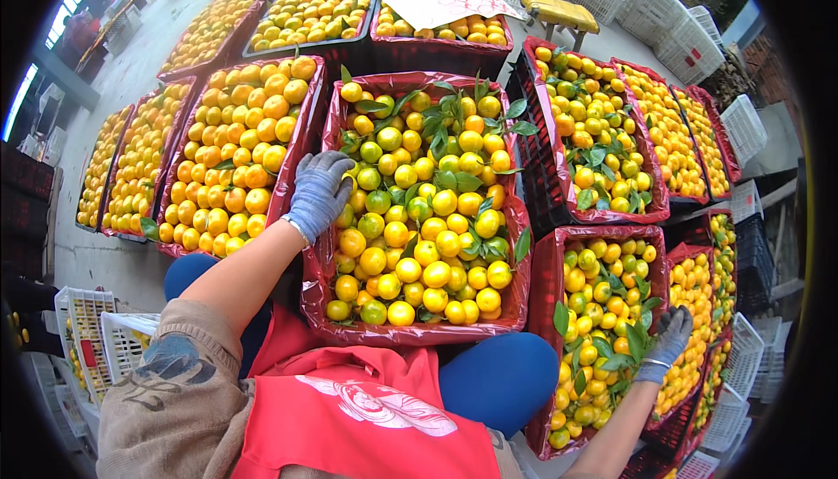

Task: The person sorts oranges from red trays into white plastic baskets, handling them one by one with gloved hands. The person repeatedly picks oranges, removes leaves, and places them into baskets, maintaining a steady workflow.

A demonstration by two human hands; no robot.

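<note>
My left hand [319,192], in a blue-grey knit glove, is at the left rim of the middle crate [419,333], its thumb and fingers apart beside the mandarins. That crate has a red plastic liner and is filled with yellow-orange and greenish mandarins [436,274], some with leaves [458,181]. Out to the right, my gloved right hand [669,341] is over the right rim of the lower right crate [545,348], close to the neighbouring crate of orange mandarins [687,312]. Its fingers are partly turned away, so whether they hold a fruit cannot be seen.
More lined crates of mandarins stand around me, including a left crate [239,158] and an upper right crate [599,132]. A printed sheet [445,1] covers part of a far crate. Behind it are a yellow-topped stool [560,12] and stacked white plastic crates [655,27].
</note>
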